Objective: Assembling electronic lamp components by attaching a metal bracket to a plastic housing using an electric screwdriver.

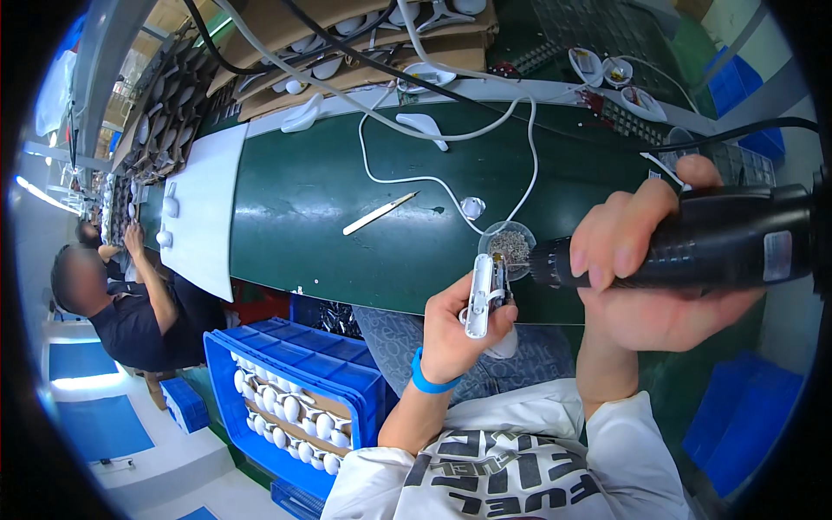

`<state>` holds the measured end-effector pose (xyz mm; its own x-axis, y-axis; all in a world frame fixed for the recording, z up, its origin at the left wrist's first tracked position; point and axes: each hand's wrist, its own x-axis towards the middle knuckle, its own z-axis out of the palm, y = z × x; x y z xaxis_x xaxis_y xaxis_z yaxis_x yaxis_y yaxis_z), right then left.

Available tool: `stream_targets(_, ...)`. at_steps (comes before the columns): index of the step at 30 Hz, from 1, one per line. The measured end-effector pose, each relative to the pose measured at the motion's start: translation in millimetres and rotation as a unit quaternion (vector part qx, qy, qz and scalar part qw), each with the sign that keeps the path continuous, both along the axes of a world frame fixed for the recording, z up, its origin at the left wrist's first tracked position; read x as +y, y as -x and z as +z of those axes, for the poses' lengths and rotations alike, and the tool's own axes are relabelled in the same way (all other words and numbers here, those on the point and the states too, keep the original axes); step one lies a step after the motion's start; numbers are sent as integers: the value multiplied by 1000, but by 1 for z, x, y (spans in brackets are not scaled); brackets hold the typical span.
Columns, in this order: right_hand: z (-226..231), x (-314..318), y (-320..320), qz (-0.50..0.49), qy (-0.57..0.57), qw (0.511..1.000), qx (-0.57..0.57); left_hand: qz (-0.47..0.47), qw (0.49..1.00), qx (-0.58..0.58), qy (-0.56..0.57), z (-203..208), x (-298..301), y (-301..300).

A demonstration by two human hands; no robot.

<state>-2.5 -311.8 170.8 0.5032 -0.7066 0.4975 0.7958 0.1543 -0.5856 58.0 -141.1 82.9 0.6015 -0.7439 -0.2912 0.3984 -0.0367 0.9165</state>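
My left hand [455, 334], with a blue band at the wrist, grips a white plastic housing [476, 305] over the near table edge. Some small parts show inside the housing, too small to name. A black electric screwdriver [737, 232] lies across my right hand [626, 232], whose fingers wrap round its barrel. Its front end points left, toward the housing and a clear cup of small screws [510, 246]. The cup overlaps the screwdriver's tip, so I cannot tell what the bit touches.
On the green table [303, 199] lie a slim pale pointed tool [380, 214], a small white piece [472, 207] and white shells [423, 127]. Cables [533, 139] loop across. A blue crate [368, 390] holds white parts at lower left. Another person [139, 312] sits farther left.
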Motion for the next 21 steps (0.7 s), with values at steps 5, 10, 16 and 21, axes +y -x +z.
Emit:
stream_targets(5, -15, -4, -8, 2, -5, 1000, -10, 15, 994, 79, 76, 10, -8, -3)
stream_targets(10, -19, -3, -9, 13, -24, 1000, -5, -30, 993, 78, 78, 20, -13, -6)
stream_targets(16, 3, 0, 15, -26, 24, 999, -34, -5, 990, 121, 70, 23, -18, -4)
stream_targets(21, 13, 16, 32, -5, 23, 999, -27, 33, 978, 181, 96, 26, -24, -2)
